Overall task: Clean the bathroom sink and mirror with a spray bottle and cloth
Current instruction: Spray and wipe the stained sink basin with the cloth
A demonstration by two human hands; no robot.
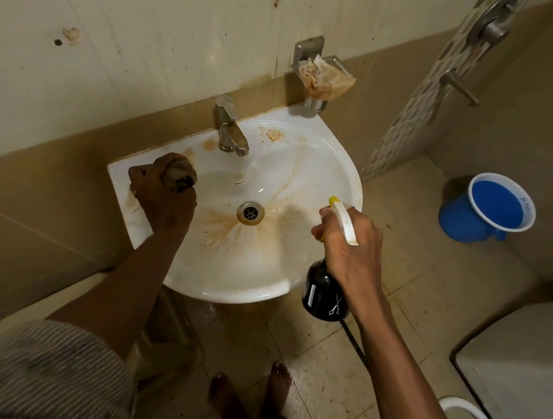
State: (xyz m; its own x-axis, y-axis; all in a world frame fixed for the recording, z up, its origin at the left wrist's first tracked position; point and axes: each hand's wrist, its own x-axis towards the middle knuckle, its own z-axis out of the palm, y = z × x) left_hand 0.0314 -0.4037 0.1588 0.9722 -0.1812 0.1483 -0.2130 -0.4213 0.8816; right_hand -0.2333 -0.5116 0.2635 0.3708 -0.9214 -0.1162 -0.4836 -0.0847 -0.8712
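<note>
Head view: tap (230, 130) behind sink (324, 166), blue bucket (485, 207) right.

White sink (324, 166) stained orange-brown; black spray bottle (322, 295); blue bucket (456, 223).

Grey striped sleeve (43, 365), bare forearms, bare feet (245, 409).

Home bathroom, well used. Indicated by: rust-stained white ceramic wall basin (311, 165) with chrome tap (230, 131), beige tiled walls and floor, steel soap dish (321, 73) fixed to wall, shower valve (492, 27) at top right, blue plastic bucket (485, 207) set on floor.
</note>
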